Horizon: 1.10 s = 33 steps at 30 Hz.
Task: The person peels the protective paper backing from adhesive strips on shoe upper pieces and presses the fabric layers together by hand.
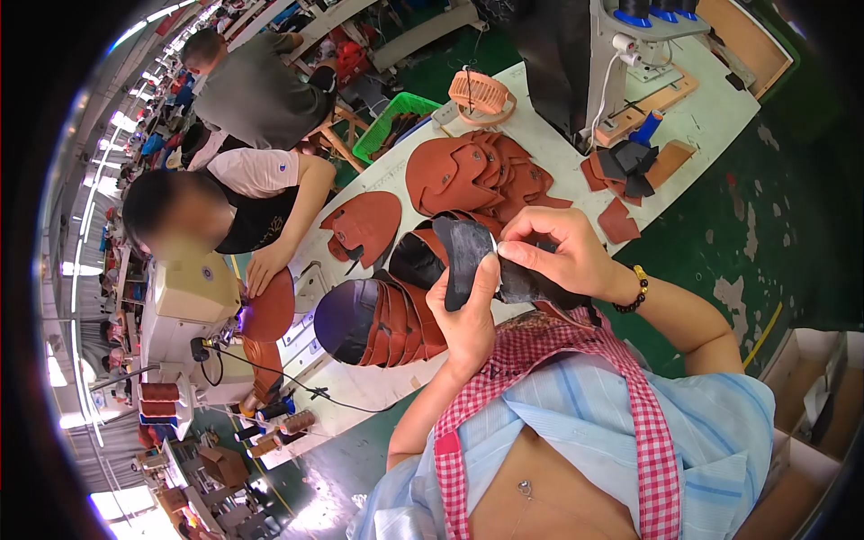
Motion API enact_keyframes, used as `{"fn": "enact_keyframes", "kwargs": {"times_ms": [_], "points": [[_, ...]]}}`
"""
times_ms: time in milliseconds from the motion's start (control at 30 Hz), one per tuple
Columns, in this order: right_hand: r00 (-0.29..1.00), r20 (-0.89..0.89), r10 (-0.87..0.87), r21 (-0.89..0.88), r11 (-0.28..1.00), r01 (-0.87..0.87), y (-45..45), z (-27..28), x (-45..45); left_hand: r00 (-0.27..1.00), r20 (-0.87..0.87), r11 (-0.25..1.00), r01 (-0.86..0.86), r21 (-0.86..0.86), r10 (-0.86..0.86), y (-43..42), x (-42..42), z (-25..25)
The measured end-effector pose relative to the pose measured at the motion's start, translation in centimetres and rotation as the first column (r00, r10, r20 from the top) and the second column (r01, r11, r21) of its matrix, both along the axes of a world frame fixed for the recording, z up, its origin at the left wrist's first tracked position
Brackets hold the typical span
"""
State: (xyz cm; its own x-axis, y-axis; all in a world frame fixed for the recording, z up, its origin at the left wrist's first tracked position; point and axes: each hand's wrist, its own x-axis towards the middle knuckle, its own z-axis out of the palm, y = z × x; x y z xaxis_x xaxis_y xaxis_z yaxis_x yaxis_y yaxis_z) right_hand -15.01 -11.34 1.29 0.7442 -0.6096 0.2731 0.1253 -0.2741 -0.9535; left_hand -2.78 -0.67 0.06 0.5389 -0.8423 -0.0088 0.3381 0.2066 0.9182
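My left hand [466,317] grips a dark leather piece [461,252] with the thumb on its face. The piece has a dull grey-black surface and a narrow whitish edge. At that edge, my right hand [560,250] pinches with thumb and forefinger; more black material shows below its fingers. A beaded bracelet is on the right wrist. Just beyond my hands, a curved brown leather part with a black lining [418,259] lies on the table. Left of my left hand sits a stack of brown leather pieces [389,322], its nearest end black.
A heap of brown leather cutouts [468,171] and a small orange fan [481,94] are on the white table [544,99]. Across from me, a co-worker guides a brown piece [270,306] at a sewing machine [193,292]. Thread cones [292,421] and scraps [630,166] lie at opposite sides.
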Motion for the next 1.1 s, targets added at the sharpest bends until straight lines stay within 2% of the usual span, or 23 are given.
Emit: {"fn": "enact_keyframes", "kwargs": {"times_ms": [33,133,167,233,300,400,433,533,733,833,933,1100], "points": [[0.999,-0.023,0.042,0.070,0.997,-0.041,-0.3,0.0,-0.2,1.000,0.005,1.000,0.011,0.014,-0.011,0.0,0.3,-0.1],[0.993,-0.029,0.114,-0.159,0.980,-0.117,-2.3,1.6,-0.2,0.994,-0.012,0.992,0.109,0.060,-0.108,-0.3,1.8,0.6],[1.000,0.002,0.020,-0.255,0.967,-0.019,-2.4,2.4,-0.3,0.989,-0.027,0.986,0.148,0.076,-0.146,-0.4,2.3,0.9],[1.000,-0.013,-0.021,-0.462,0.887,0.013,-2.2,2.9,0.3,0.979,0.014,0.978,0.203,0.045,-0.204,-0.4,2.8,1.3],[0.998,-0.046,-0.033,-0.588,0.809,0.000,-2.4,2.8,0.6,0.965,0.023,0.965,0.259,0.031,-0.260,-0.1,3.1,1.3],[0.963,-0.198,0.180,-0.169,0.962,-0.215,-1.8,3.8,0.0,0.964,-0.106,0.968,0.249,0.018,-0.246,0.4,2.1,1.8],[0.976,-0.157,0.148,-0.203,0.963,-0.179,-1.7,3.4,0.0,0.954,-0.142,0.964,0.264,-0.015,-0.263,0.6,2.1,1.6],[0.986,-0.098,0.133,-0.171,0.974,-0.148,-1.1,3.8,-0.2,0.962,-0.209,0.984,0.180,-0.011,-0.178,1.0,1.0,2.5],[1.000,-0.018,0.002,-0.367,0.930,-0.008,-0.6,3.2,-0.5,0.970,-0.207,0.992,0.126,-0.019,-0.128,1.3,0.2,2.6],[0.983,-0.137,0.125,-0.068,0.988,-0.135,-0.4,3.3,-0.8,0.970,-0.203,0.991,0.131,-0.016,-0.131,1.3,0.2,2.5],[0.983,-0.091,0.162,0.215,0.967,-0.139,-0.2,3.3,-0.6,0.965,-0.220,0.990,0.142,-0.017,-0.142,1.4,0.1,2.5],[0.970,0.022,0.244,0.399,0.887,-0.232,-0.5,2.6,-0.2,0.964,-0.211,0.987,0.158,-0.028,-0.160,1.6,0.2,1.9]]}}
